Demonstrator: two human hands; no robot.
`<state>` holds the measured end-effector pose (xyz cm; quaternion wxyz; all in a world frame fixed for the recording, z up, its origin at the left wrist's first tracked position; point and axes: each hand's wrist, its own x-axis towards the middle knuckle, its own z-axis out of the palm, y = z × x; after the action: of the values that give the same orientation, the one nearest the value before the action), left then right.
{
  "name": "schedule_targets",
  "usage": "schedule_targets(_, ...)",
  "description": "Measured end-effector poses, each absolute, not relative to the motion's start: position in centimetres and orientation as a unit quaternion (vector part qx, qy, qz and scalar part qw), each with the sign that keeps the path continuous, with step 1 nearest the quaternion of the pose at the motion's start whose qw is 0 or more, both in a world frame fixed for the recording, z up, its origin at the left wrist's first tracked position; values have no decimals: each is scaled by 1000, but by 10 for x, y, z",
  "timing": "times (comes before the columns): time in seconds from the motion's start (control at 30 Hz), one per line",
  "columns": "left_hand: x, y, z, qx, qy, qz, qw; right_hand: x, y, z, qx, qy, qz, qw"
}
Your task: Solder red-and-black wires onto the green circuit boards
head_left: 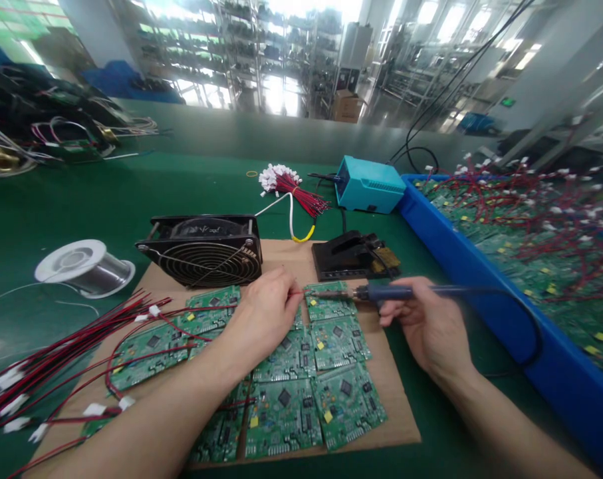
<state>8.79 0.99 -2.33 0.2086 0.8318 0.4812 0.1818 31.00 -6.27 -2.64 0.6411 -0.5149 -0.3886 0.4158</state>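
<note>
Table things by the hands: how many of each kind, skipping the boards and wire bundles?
Soldering iron, in right hand: 1
Red wire, in left hand: 1
Iron stand: 1
Teal station: 1
Solder spool: 1
Fan: 1
Total: 6

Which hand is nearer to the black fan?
Left. The left hand lies just below the black fan's right corner; the right hand holds the soldering iron farther right.
</note>
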Motion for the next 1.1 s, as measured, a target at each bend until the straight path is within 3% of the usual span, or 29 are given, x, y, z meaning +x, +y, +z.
schedule_targets(1.1, 89, 12, -21, 830, 492, 146, 217, 309, -62, -28, -490, -386, 434, 651)
